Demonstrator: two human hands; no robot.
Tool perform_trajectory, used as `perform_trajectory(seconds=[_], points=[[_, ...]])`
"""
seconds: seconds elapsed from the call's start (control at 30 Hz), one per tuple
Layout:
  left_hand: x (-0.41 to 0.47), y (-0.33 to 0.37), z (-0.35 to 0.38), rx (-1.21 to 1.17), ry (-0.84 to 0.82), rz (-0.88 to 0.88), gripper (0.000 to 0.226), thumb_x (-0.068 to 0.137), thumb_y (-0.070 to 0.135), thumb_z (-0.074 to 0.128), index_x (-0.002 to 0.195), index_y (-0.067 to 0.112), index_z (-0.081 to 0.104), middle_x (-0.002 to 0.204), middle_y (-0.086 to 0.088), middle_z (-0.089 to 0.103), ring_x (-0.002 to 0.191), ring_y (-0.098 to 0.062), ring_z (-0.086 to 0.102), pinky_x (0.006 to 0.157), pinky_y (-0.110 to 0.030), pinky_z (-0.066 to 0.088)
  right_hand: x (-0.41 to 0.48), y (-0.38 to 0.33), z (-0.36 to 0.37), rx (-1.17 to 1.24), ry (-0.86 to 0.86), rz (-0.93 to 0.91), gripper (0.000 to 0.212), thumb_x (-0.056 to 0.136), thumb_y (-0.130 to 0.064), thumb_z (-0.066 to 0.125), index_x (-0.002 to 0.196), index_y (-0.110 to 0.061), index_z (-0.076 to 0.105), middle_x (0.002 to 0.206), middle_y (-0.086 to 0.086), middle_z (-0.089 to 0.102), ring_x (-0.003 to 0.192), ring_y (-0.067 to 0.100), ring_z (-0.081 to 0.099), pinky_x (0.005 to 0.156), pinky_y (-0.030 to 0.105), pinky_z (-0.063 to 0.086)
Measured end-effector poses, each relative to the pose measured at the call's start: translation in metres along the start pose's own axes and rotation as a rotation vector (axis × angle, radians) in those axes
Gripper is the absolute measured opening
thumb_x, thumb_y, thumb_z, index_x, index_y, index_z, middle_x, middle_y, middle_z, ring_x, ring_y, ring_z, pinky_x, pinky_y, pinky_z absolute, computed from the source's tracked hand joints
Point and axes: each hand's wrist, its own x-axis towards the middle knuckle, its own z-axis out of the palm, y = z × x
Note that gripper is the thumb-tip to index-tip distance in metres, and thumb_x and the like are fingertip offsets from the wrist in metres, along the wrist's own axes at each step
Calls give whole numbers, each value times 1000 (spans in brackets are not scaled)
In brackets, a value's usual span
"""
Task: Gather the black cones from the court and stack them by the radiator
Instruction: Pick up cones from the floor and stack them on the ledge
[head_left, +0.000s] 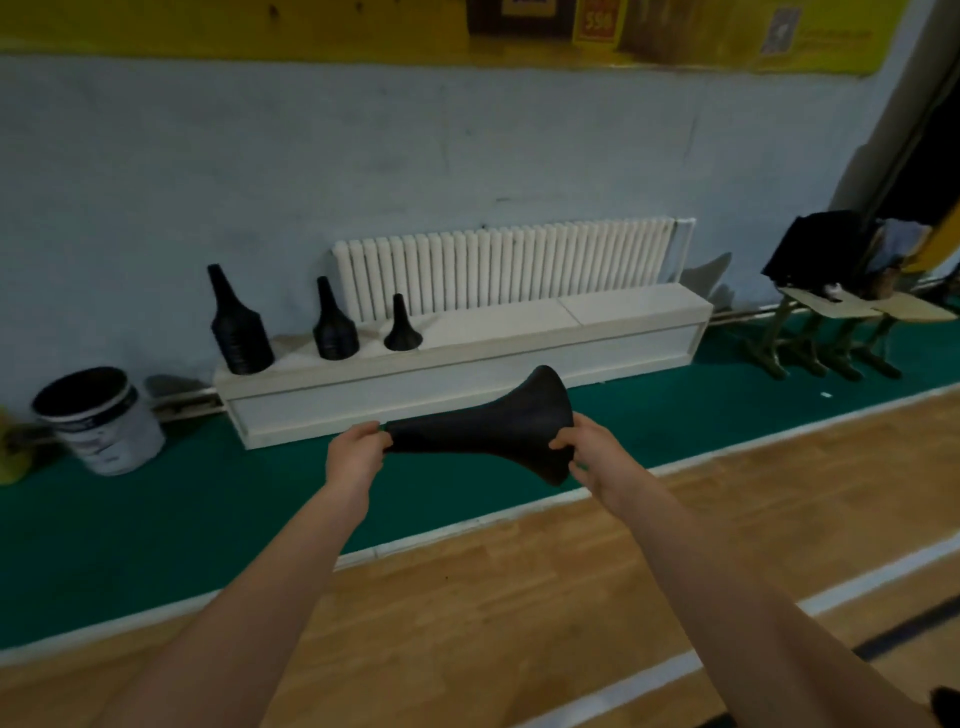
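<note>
While both hands carry it sideways above the green floor strip, the black cone (483, 431) is steadied at both ends: the left hand (356, 457) pinches its narrow tip, the right hand (592, 457) pinches its flared rim. Three cone stacks (239, 332) stand at the left end of the white ledge (597, 312) before the radiator (504, 265), probably so this one drops over a stack.

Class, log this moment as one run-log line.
left hand: grips cone tip | right hand: grips flared base | black cone: held sideways | white ledge: three cone stacks
</note>
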Motion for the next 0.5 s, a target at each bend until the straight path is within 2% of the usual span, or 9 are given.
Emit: perform_trajectory(seconds=[0.13,0.2,0.3,0.37,0.5], points=[[22,2,-16,-10,58,-5,43,89,10,61,131,11,56,121,-11,60,106,-23,58,96,-30,45,32,-12,26,-17,-58,13,34,89,8,44,115,-13,52,95,2,58,81,10,52,79,23,43],[34,4,-25,-20,95,-18,46,88,11,62,133,10,54,124,-11,58,108,-24,56,98,-31,44,48,-17,44,-23,-98,27,34,89,8,44,115,-13,53,92,0,58,81,10,52,74,20,43],[57,10,-40,-20,141,-30,44,89,7,60,132,8,54,115,-9,57,103,-24,54,93,-30,43,74,-22,75,-33,-152,44,37,88,7,43,117,-13,55,93,-1,59,82,9,53,63,18,41],[76,15,-54,-31,152,-46,43,89,6,59,132,7,54,108,-8,55,97,-23,52,88,-29,42,91,-27,97,-34,-190,48,38,89,7,43,118,-14,55,94,-1,60,83,9,53,62,18,40],[129,29,-89,-32,189,-60,46,87,3,59,132,6,54,108,-11,58,96,-24,54,88,-31,44,127,-43,147,-47,-241,51,38,88,6,43,119,-12,55,97,1,61,86,11,55,62,19,40]])
